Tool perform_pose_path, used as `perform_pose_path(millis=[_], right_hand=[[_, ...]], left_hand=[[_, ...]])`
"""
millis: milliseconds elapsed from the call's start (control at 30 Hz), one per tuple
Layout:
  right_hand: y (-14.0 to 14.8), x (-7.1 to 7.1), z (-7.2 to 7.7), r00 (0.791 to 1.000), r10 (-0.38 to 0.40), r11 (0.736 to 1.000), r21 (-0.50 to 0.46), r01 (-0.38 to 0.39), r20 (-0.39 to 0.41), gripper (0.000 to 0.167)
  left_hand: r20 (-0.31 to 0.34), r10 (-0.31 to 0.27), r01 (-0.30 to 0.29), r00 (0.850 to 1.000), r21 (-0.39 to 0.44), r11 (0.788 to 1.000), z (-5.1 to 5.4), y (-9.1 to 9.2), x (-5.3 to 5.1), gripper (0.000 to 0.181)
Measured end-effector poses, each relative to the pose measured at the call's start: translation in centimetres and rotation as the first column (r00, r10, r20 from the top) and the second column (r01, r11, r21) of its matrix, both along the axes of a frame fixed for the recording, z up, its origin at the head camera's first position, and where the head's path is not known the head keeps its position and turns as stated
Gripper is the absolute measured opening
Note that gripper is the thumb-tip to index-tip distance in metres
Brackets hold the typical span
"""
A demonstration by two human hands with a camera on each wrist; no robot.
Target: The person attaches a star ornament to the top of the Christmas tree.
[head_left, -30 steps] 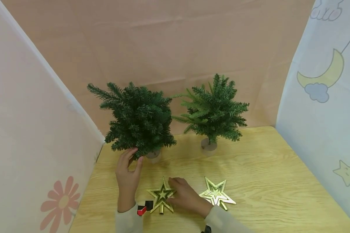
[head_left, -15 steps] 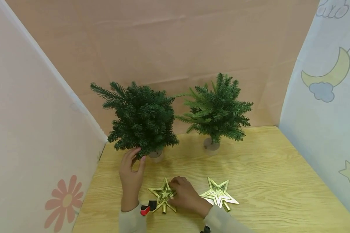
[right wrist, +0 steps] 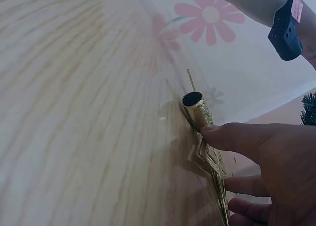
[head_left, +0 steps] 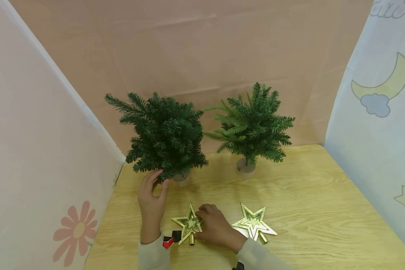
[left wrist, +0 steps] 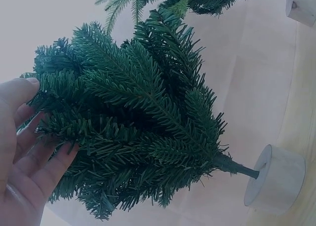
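My left hand (head_left: pixel 152 200) holds a lower front branch of the left small artificial Christmas tree (head_left: pixel 165 135), thumb on one side and fingers on the other. That tree stands at the back left; its round pale base (left wrist: pixel 276 179) shows in the left wrist view. My right hand (head_left: pixel 217 228) grips the right side of a gold star tree topper (head_left: pixel 190 223) low over the table. In the right wrist view the thumb (right wrist: pixel 222 136) lies by its hollow tube (right wrist: pixel 196 110), with the fingers at the star's edge. Whether the star touches the table cannot be told.
A second gold star topper (head_left: pixel 254 222) lies to the right of my right hand. Another small tree (head_left: pixel 256 127), with some lighter green sprigs, stands at the back right. Cloth walls close off the wooden table (head_left: pixel 307 195) at the back and both sides.
The head view has shifted slightly, moving the scene a little to the right. The star in my right hand has turned slightly, its tube swinging right. My left hand keeps its hold on the branch.
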State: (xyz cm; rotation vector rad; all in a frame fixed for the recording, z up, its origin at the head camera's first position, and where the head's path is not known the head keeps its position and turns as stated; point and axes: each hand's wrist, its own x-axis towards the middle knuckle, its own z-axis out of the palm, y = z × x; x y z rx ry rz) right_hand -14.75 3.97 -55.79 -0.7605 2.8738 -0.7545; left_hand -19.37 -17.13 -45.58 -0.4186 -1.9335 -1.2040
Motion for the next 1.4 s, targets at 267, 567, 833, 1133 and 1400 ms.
perform_pose_path(millis=[267, 567, 833, 1133, 1400], right_hand=[[0.3, 0.1, -0.3, 0.997, 0.015, 0.999, -0.049, -0.012, 0.076, 0.064], [0.5, 0.1, -0.5, 0.987, 0.033, 0.994, -0.111, -0.015, 0.159, 0.063], [0.6, 0.1, 0.1, 0.974, 0.019, 0.990, -0.140, 0.014, 0.227, 0.065], [0.9, -0.6, 0.0, 0.959, -0.036, 0.970, -0.221, 0.101, 0.283, 0.066], [1.3, -1.2, 0.0, 0.942, -0.033, 0.935, -0.322, 0.147, 0.333, 0.048]], left_hand=[[0.003, 0.001, -0.001, 1.000, -0.006, 1.000, -0.1, -0.1, 0.3, 0.044], [-0.012, -0.016, 0.016, 1.000, -0.008, 1.000, 0.1, -0.1, 0.3, 0.045], [-0.012, -0.013, 0.013, 1.000, -0.014, 1.000, 0.0, -0.2, 0.3, 0.042], [-0.037, -0.028, 0.027, 0.999, -0.028, 0.999, 0.0, -0.3, 0.0, 0.044], [-0.031, -0.017, 0.016, 0.999, -0.025, 1.000, 0.1, -0.4, 0.1, 0.045]])
